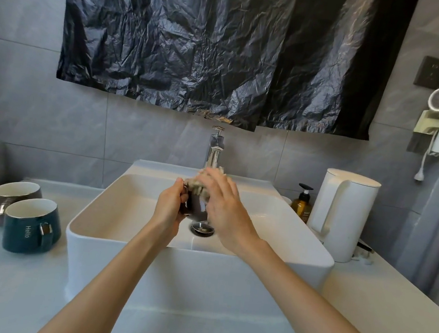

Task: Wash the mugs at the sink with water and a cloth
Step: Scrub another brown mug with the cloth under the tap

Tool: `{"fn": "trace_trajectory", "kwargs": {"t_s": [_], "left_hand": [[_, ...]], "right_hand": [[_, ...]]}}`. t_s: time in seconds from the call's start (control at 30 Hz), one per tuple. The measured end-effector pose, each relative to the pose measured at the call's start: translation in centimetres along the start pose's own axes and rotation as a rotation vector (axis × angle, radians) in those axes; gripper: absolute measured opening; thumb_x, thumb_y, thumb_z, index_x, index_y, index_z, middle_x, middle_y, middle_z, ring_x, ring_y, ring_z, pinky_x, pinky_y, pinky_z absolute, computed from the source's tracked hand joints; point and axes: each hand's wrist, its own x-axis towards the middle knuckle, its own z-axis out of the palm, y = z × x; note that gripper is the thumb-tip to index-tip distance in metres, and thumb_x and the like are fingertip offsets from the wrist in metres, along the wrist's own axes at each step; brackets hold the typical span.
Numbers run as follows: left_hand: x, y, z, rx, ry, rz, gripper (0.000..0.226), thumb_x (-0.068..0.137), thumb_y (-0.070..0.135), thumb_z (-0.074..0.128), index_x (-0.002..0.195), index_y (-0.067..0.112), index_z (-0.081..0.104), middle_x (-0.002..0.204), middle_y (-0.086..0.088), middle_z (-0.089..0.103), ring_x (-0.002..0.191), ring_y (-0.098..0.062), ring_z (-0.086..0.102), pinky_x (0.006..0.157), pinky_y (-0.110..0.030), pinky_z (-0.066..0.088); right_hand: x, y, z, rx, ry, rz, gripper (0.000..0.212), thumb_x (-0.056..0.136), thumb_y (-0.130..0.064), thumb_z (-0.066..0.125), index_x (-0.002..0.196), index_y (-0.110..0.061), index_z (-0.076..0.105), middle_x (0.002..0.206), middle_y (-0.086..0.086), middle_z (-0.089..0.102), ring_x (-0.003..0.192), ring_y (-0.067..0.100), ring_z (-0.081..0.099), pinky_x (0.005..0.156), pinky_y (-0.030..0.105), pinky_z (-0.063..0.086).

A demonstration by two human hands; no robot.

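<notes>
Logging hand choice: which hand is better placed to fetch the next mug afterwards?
Left, likely. The teal mug and grey mug stand left of the sink, nearer the left hand; the right hand presses the cloth onto the held mug.

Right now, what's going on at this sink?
A person is washing a dark mug over the white sink. The left hand grips the mug at its handle side, while the right hand presses a cloth against its top, just below the tap. Two more mugs, a teal mug and a grey mug, stand on the counter to the left.
</notes>
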Motion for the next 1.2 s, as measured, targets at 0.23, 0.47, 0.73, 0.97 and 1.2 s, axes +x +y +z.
{"fn": "trace_trajectory", "kwargs": {"t_s": [0.23, 0.47, 0.73, 0.97, 1.2], "left_hand": [[-0.1, 0.0, 0.2, -0.017, 0.011, -0.008, 0.043, 0.105, 0.029, 0.033, 0.065, 0.017, 0.042, 0.045, 0.007, 0.040, 0.053, -0.014, 0.035, 0.054, -0.026, 0.031], [0.0, 0.3, -0.4, -0.102, 0.045, -0.031, 0.045, 0.105, 0.028, 0.034, 0.061, 0.018, 0.033, 0.038, 0.009, 0.038, 0.038, -0.008, 0.038, 0.053, -0.023, 0.031], [-0.5, 0.4, -0.1, -0.073, -0.032, -0.028, 0.044, 0.105, 0.028, 0.034, 0.062, 0.020, 0.030, 0.045, 0.007, 0.028, 0.046, -0.013, 0.026, 0.050, -0.025, 0.025], [-0.5, 0.3, 0.0, -0.067, -0.054, -0.063, 0.041, 0.104, 0.032, 0.037, 0.069, 0.015, 0.050, 0.057, 0.000, 0.060, 0.051, -0.013, 0.057, 0.047, -0.021, 0.046], [-0.6, 0.6, -0.3, -0.161, -0.049, -0.076, 0.041, 0.105, 0.030, 0.033, 0.065, 0.022, 0.029, 0.041, 0.009, 0.027, 0.041, -0.010, 0.022, 0.049, -0.024, 0.024]], "right_hand": [[1.0, -0.4, -0.5, 0.021, 0.020, 0.037, 0.050, 0.090, -0.006, 0.033, 0.138, -0.013, 0.044, 0.146, 0.005, 0.038, 0.131, 0.024, 0.034, 0.104, 0.033, 0.035], [-1.6, -0.4, 0.3, -0.052, -0.058, -0.151, 0.062, 0.079, 0.004, 0.046, 0.137, -0.017, 0.046, 0.148, 0.005, 0.039, 0.136, 0.026, 0.033, 0.116, 0.025, 0.022], [1.7, 1.0, -1.4, 0.275, 0.162, 0.227, 0.048, 0.088, -0.002, 0.042, 0.130, -0.021, 0.053, 0.135, 0.000, 0.048, 0.121, 0.019, 0.048, 0.094, 0.035, 0.046], [-0.9, -0.4, -0.6, -0.085, 0.031, -0.152, 0.053, 0.083, -0.015, 0.036, 0.131, -0.023, 0.055, 0.143, -0.002, 0.046, 0.136, 0.020, 0.034, 0.099, 0.037, 0.044], [-0.2, 1.5, -1.2, 0.253, 0.116, 0.170, 0.054, 0.086, -0.004, 0.038, 0.136, -0.021, 0.051, 0.145, 0.002, 0.041, 0.132, 0.018, 0.039, 0.107, 0.030, 0.038]]}}
